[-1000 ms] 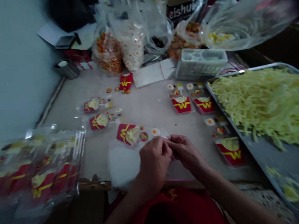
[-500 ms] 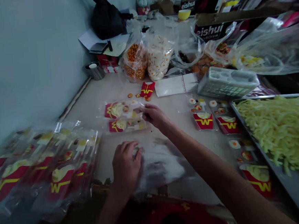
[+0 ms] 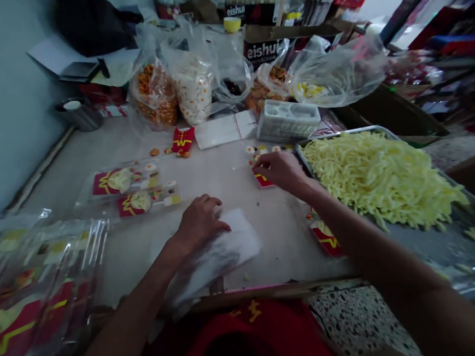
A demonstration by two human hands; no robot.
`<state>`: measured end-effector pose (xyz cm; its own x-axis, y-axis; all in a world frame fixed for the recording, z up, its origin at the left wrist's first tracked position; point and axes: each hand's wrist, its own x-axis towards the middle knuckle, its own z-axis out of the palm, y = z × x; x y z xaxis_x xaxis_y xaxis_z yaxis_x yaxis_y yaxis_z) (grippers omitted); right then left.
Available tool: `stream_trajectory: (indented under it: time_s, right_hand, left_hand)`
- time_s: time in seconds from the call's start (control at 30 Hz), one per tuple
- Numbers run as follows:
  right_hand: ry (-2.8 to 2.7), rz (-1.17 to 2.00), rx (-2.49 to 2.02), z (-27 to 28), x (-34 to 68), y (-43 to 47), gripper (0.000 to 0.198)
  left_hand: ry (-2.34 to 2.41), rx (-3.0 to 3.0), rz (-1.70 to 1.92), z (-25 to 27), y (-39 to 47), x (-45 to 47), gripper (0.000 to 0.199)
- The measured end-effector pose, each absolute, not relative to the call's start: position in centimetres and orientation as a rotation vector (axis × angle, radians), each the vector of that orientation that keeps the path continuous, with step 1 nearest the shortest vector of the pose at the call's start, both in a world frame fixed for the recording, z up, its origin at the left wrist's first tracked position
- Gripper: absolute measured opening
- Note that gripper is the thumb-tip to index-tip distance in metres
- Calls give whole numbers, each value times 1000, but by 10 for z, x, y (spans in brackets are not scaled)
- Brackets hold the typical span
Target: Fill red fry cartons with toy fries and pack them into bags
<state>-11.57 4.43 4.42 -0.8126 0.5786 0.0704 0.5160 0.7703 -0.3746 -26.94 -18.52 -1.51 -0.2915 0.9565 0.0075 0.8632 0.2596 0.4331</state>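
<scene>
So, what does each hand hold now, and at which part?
The left hand presses flat on the stack of clear bags, near its far end. The right hand covers a red fries carton; any grip is hidden.

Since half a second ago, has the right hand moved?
Yes. The right hand has swung from the two bagged sets at the table's left over to the red fry box beside the metal tray of fries.

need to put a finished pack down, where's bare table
Bare table lies between the sealed packs and the right hand, and beyond toward the white sleeve. Crowded: the fries tray and the bags at the back.
</scene>
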Motion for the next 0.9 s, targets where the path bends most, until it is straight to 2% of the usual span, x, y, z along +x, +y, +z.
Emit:
stream_trajectory:
  time_s: [0.07,0.2,0.3,0.37,0.47,0.5,0.53,0.6,0.67,0.77,0.9]
  right_hand:
    - [-2869,494,-780,43,-85,67,20]
    - [-3124,326,-378,24,-64,74,23]
    - [-3135,218,-200,9,-69,55,13]
    - [-3109,279,-131,7,-74,42,20]
    - [-3079,518,-28,14,-82,39,19]
    - [-3077,565,8,18,-85,43,25]
    - [-3089,567,45,20,-88,50,40]
    - [-3161,449,151,22,-95,65,77]
    - [-3231,272,279,18,-104,78,97]
    - [-3235,175,464,10,-122,85,95]
    - [-3271,213,575,15,-144,79,97]
  left_hand:
    - [2293,1569,398,-15,-175,-263,53]
    - [2323,1303,273,-12,-168,-260,34]
    - [2361,1305,299,-6,-170,-266,29]
    - [2371,1286,339,-2,-173,-273,25]
    - [2333,1181,414,3,-176,-287,23]
    - [2317,1135,441,4,-177,-293,26]
    - [2296,1092,465,5,-178,-300,28]
    - [2205,1020,481,7,-180,-316,26]
    - [2047,976,449,10,-184,-330,26]
    - [1860,917,450,14,-191,-343,33]
    - [1888,700,696,11,-200,-341,35]
